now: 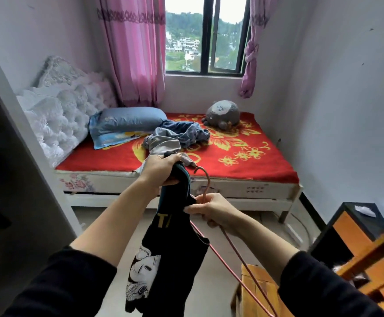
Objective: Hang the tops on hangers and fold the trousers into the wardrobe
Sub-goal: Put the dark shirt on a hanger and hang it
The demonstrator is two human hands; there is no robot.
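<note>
the left hand was closed in a fist round the bunched upper end of a black top, holding it up in front of the bed. the top hung straight down from that fist between the two forearms, showing gold letters and a white printed face. the right hand was just beside it, fingers curled round the neck of a red wire hanger, its thumb pressed against the edge of the top. the hanger's hook stood up above the right hand, and its wire arms ran down and to the right, outside the cloth.

on the bed's red flowered blanket lay a crumpled pile of clothes in blue and grey, near a blue pillow and a grey soft toy. the wardrobe stood open at the left edge.
</note>
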